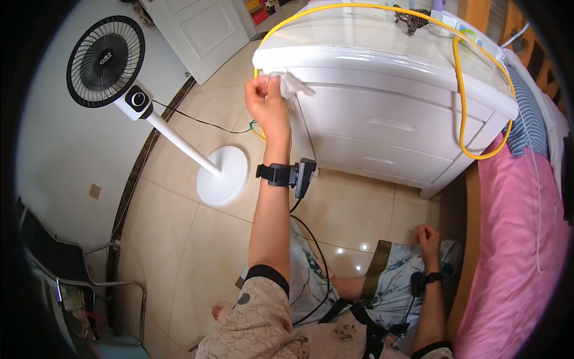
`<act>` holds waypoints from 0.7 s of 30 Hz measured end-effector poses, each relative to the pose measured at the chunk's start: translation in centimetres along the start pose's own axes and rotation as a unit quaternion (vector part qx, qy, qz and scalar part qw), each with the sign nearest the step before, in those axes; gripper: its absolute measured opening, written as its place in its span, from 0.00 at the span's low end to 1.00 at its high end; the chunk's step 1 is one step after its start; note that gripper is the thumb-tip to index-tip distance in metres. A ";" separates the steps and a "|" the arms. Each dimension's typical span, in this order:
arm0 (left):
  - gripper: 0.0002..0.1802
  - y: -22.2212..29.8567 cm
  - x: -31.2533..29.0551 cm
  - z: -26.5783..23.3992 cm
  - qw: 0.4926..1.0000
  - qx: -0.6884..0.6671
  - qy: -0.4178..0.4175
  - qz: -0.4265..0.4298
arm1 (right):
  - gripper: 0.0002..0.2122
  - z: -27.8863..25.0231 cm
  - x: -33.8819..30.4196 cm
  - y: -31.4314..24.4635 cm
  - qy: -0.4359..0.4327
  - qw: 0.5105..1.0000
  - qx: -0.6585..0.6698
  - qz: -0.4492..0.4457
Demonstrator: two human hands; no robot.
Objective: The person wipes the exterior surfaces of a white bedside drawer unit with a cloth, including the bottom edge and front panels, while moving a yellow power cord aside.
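Observation:
My left hand point(269, 105) is raised at the left front corner of a white nightstand point(371, 116). Its fingers pinch a crumpled white tissue point(292, 85), whose loose end hangs against the nightstand's upper front. Down by my knee, at the foot of the bed, my right hand point(428, 244) has its fingers curled in, and nothing shows in it. A yellow cable point(335, 5) runs over the nightstand top, passes behind my left hand, and loops down the right side of the front.
A white standing fan point(222, 176) stands left of the nightstand, its black cord trailing on the floor. A black metal-framed chair point(54, 242) is at far left. The bed with pink bedding point(508, 239) borders the right. A dark coiled cord point(411, 23) lies on the nightstand top.

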State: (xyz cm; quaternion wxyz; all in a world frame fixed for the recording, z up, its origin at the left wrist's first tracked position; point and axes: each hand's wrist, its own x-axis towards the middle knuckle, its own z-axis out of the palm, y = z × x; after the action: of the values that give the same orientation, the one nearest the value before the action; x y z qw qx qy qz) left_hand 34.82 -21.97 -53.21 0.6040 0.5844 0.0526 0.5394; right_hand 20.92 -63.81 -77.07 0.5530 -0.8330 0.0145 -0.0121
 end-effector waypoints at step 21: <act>0.10 2.2 -11.2 6.5 0.959 0.173 -0.080 0.208 | 0.08 -0.3 -0.3 -1.7 -0.007 1.000 0.013 -0.026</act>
State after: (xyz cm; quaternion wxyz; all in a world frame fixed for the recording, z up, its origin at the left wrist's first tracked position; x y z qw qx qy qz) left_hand 33.42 -34.79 -55.83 0.3704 0.7194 -0.0260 0.5870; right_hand 20.66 -63.44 -75.37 0.5634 -0.8258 -0.0109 -0.0204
